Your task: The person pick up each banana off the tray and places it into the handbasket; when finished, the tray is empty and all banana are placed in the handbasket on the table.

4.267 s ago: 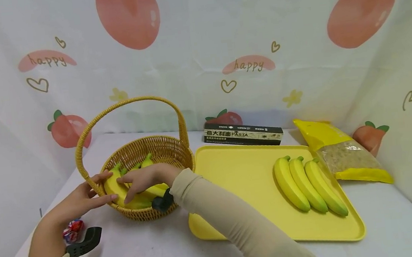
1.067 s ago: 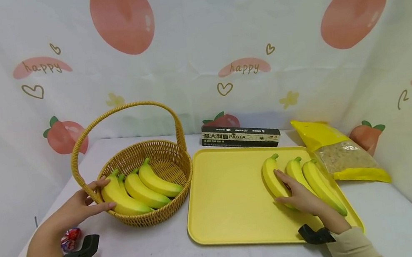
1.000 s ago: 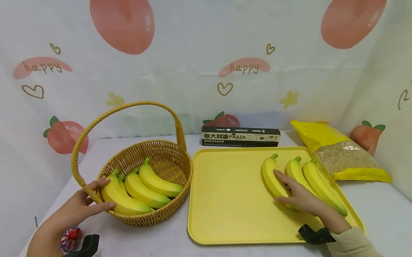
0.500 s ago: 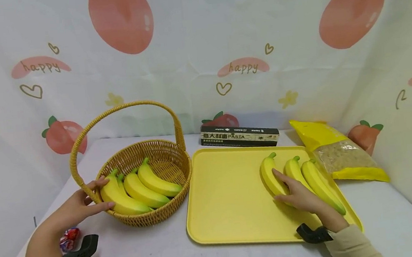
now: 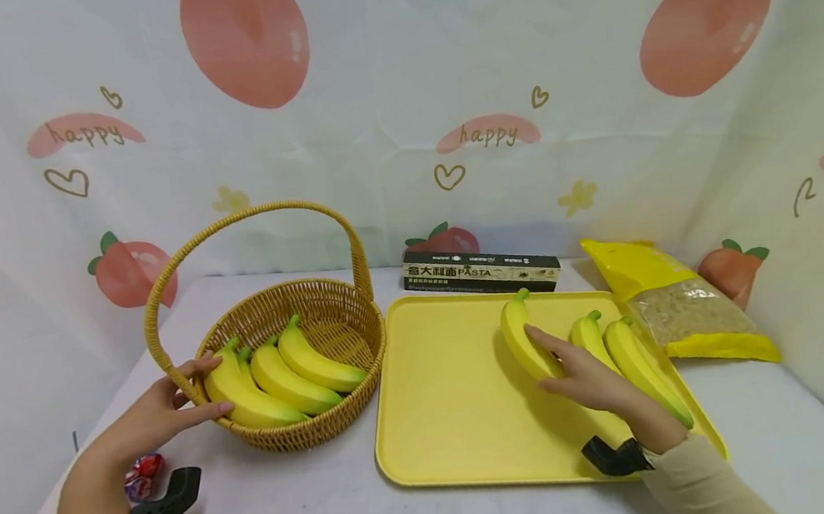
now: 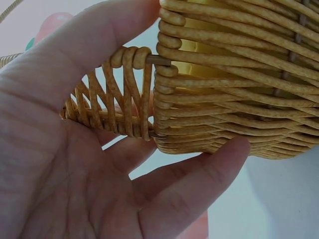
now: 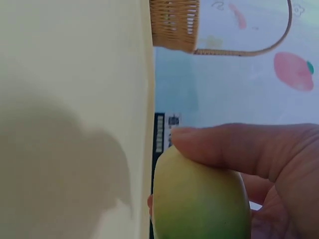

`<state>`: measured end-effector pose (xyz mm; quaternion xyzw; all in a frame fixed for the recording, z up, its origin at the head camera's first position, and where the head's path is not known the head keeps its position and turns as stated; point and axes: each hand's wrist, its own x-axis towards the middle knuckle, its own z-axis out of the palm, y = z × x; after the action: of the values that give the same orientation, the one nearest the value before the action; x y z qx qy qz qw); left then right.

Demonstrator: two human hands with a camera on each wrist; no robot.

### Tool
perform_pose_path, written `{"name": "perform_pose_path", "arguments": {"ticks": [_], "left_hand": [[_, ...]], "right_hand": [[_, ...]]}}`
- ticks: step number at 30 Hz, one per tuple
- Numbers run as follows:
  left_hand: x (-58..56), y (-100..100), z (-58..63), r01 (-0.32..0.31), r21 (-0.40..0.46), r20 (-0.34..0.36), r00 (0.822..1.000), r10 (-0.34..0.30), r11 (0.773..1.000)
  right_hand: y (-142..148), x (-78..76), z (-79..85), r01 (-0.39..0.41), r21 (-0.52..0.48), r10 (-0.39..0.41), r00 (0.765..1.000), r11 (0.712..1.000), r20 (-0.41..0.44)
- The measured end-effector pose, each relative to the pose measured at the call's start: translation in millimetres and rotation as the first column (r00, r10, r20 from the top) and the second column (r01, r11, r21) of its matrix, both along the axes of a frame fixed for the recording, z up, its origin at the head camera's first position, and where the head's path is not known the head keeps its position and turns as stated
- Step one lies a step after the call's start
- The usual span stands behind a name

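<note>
At the left side of the wicker basket (image 5: 302, 434), my left hand (image 5: 153, 418) grips the rim where the handle joins. Its thumb and fingers wrap the woven wall (image 6: 224, 109) in the left wrist view. Several bananas (image 5: 318, 367) lie in the basket, stems pointing back. My right hand (image 5: 594, 380) holds a banana (image 5: 522, 336) between thumb and fingers, slightly above the yellow tray (image 5: 450, 404). In the right wrist view, the thumb presses on the banana's rounded, greenish end (image 7: 202, 204). Two more bananas (image 5: 643, 371) rest on the tray's right side.
A black pasta box (image 5: 481, 271) lies behind the tray. Right of it leans a yellow bag (image 5: 697, 311) with a clear window. Red and blue wrapped pieces (image 5: 144, 476) sit near my left wrist. A patterned cloth hangs behind the table.
My right hand has left the basket for the tray, taken hold of the leftmost of three bananas there, and lifted it slightly up and left. My left hand stays on the basket.
</note>
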<state>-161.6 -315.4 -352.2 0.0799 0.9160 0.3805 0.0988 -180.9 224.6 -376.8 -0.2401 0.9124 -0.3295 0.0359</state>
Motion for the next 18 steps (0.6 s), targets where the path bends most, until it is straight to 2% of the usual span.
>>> {"name": "perform_pose_path", "arguments": {"ticks": [10, 18], "left_hand": [[1.5, 1, 2.4, -0.014, -0.001, 0.005, 1.000, 0.014, 1.000], [0.3, 1, 1.5, -0.009, -0.013, 0.019, 1.000, 0.009, 1.000]], "right_hand": [[-26, -12.6, 17.2, -0.054, -0.020, 0.054, 0.998, 0.998, -0.019], [-54, -15.9, 31.7, -0.163, -0.052, 0.165, 0.986, 0.985, 0.037]]}}
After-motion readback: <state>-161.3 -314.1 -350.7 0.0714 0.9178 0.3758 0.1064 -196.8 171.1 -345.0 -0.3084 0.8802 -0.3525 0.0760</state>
